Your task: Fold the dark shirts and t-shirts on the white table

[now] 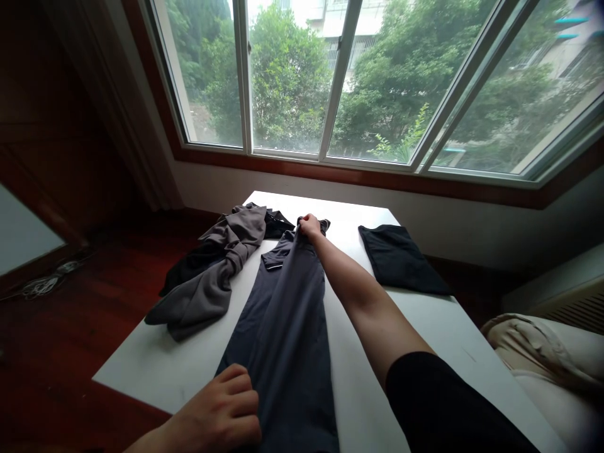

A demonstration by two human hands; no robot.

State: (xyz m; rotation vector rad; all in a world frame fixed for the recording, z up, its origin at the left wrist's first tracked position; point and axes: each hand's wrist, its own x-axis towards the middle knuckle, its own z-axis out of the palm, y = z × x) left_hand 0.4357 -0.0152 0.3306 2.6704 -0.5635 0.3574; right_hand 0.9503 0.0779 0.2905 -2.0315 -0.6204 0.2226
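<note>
My right hand (pixel 309 224): stretched far out, its fingers pinched shut on the top end of the dark blue pants (pixel 285 327), near the window side of the surface.
My left hand (pixel 221 412): close to me, fingers curled and pressing down on the near part of the same pants. I cannot tell if they pinch the cloth or just rest on it.
Dark blue pants: they lie long and straight down the middle of the white surface (pixel 438 327), from my far hand to my near hand. The legs look laid one on top of the other.
Done so far: I think one piece is finished. A black folded cloth (pixel 401 259) sits flat and neat on the right, apart from my arm.
In hand now: the pants look pulled flat but not folded short yet.
Left to do: a gray garment (pixel 214 277) lies crumpled on the left, with something black (pixel 189 267) under it. Both look unfolded.
Other things: a big window (pixel 330 75) with green trees outside, a red wood floor (pixel 56 327), and a tan pillow (pixel 542 352) at the right edge.
</note>
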